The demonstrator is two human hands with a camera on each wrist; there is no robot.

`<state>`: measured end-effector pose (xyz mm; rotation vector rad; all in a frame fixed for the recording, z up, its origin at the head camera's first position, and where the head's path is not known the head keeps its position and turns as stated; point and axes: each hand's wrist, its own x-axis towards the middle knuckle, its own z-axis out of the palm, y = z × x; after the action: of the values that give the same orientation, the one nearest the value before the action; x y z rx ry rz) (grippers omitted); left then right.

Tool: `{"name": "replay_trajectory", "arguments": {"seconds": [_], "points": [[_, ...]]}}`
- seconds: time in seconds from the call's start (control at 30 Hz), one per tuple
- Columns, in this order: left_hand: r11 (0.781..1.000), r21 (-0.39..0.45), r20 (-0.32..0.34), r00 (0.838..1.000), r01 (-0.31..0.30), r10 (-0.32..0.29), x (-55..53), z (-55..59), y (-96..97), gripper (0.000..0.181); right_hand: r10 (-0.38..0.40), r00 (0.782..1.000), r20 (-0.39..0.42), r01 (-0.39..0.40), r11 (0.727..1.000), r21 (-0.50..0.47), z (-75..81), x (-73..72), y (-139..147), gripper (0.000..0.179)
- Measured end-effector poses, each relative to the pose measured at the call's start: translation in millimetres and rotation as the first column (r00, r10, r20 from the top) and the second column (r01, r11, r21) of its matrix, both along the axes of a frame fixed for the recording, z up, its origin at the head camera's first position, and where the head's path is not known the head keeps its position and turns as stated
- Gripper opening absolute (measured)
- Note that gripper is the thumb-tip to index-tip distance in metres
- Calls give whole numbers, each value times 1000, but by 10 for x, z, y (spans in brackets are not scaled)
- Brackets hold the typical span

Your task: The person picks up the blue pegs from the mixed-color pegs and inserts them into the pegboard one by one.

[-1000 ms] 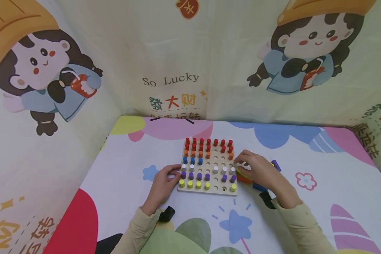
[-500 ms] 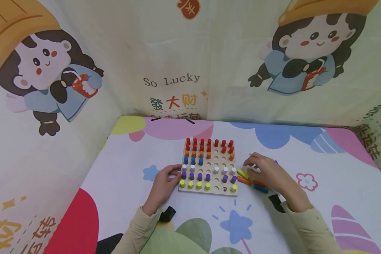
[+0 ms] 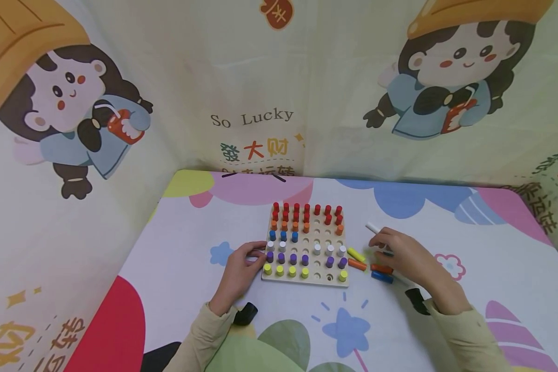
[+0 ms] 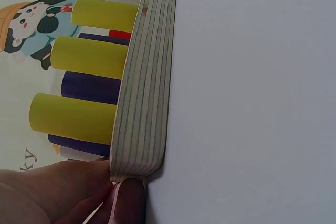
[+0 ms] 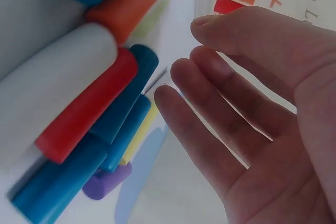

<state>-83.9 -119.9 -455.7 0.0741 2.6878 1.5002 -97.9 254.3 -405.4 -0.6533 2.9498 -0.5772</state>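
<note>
If reaching for the loose white peg (image 3: 372,227), best done with the right hand (image 3: 405,254), by far the nearer. Lies on the worktop (image 3: 176,243) just past the fingertips, on the far side, with the long axis slanting from far left to near right, roughly in line with the hand. Cannot tell whether touching the fingers. Seen in the right wrist view with fingers apart and nothing gripped. For the left hand (image 3: 238,269): clamped by thumb and finger on a corner of the pegboard (image 3: 323,269).

Counted standing in the pegboard: thirteen red pegs (image 3: 317,209), five orange pegs (image 3: 295,226), three blue pegs (image 3: 283,236), five white pegs (image 3: 317,249), six purple pegs (image 3: 293,258), five yellow pegs (image 3: 292,272). Counted loose to the right, besides the white: one loose yellow peg (image 3: 356,254), two loose orange pegs (image 3: 357,264), one loose blue peg (image 3: 382,277) in full and another half hidden. Also visible from the right wrist: one loose red peg (image 5: 86,106), one loose purple peg (image 5: 107,181), more blue; too overlapped for a sure total.
</note>
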Motion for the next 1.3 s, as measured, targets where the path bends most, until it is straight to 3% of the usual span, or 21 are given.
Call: {"name": "replay_trajectory", "arguments": {"seconds": [0.73,1.3], "points": [[1000,6,4,1000,-2,2,-6,10,5,33,-9,1000,8,9,1000,17,-47,47,208,19],[1000,7,23,1000,-8,8,3,30,7,33,-27,998,49,25,999,33,-29,24,207,18]]}}
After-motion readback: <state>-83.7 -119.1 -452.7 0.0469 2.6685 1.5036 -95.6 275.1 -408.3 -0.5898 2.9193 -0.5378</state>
